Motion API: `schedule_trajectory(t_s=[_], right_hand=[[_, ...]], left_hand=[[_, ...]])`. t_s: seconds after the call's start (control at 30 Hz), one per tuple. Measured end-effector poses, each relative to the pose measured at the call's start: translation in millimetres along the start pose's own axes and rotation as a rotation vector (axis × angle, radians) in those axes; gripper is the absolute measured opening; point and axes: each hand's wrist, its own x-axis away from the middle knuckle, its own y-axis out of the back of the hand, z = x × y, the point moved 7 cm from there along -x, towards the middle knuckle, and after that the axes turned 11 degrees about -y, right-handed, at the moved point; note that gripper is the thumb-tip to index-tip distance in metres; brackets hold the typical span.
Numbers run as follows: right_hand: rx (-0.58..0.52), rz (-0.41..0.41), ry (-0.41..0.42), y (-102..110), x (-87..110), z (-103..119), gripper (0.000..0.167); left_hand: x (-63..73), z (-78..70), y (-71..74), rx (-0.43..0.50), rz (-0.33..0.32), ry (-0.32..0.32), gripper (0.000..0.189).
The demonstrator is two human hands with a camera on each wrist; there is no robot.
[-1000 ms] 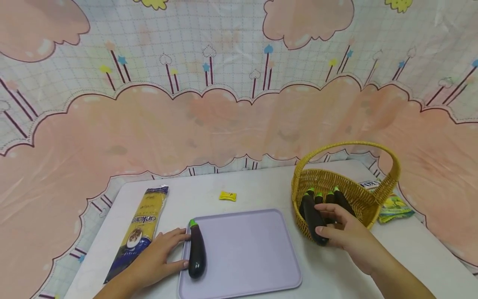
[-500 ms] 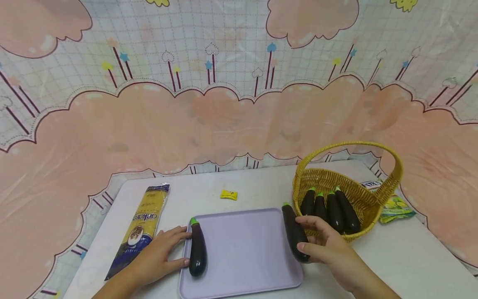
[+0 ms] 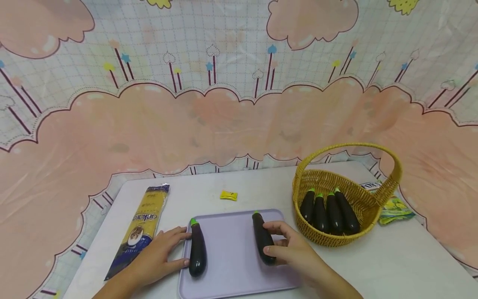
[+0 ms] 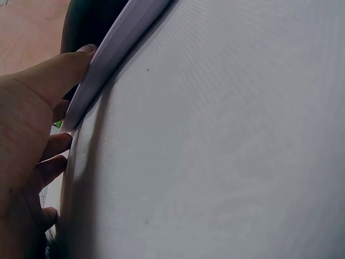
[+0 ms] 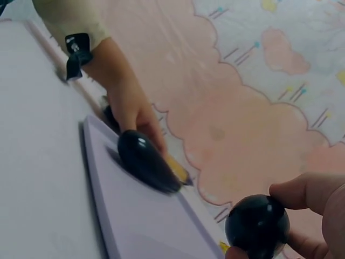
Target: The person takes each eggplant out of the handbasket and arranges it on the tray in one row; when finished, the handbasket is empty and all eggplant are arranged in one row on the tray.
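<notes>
A dark eggplant (image 3: 262, 236) with a green stem end is pinched between the thumb and fingers of my right hand (image 3: 293, 248), over the right half of the lilac tray (image 3: 231, 245). In the right wrist view its round glossy end (image 5: 257, 224) faces the camera. Another eggplant (image 3: 198, 251) lies lengthwise along the tray's left edge. Beside that edge rests my left hand (image 3: 160, 254), fingers extended and thumb spread. In the left wrist view the thumb tip (image 4: 86, 49) is right at the tray's rim (image 4: 102, 65).
At the right stands a yellow wicker basket (image 3: 315, 176) with a tall handle and several eggplants (image 3: 334, 214) inside. Behind it lies a green packet (image 3: 396, 208). A long pasta packet (image 3: 143, 218) lies left of the tray, and a small yellow wrapped piece (image 3: 228, 195) beyond it.
My right hand has carried the eggplant leftward from the basket to over the tray. The left hand and the eggplant beside it have stayed in place.
</notes>
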Motion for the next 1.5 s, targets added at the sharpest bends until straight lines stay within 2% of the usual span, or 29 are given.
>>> schedule_trajectory(t_s=[0.37,0.57,0.83,1.03,1.3,1.5], right_hand=[[-0.003,0.081,0.045,-45,-33.4,-2,0.060],[0.064,0.078,0.072,-63,-45.0,-3,0.058],[0.171,0.074,0.087,-88,-47.9,-2,0.055],[0.286,0.033,0.125,-101,-51.1,-2,0.057],[0.425,-0.007,0.181,-109,-53.4,1,0.058],[0.463,-0.025,0.203,-110,-49.0,4,0.060]], left_hand=[[2.7,-5.1,3.0,-0.028,-0.032,-0.051,0.072],[1.5,-6.2,3.8,-0.027,-0.047,-0.073,0.071],[0.5,-3.4,2.6,-0.034,-0.047,-0.071,0.070],[0.8,-3.6,1.6,-0.031,-0.037,-0.061,0.070],[0.2,-3.9,3.0,-0.027,-0.027,-0.051,0.071],[-0.4,-4.6,2.9,-0.016,-0.028,-0.057,0.071]])
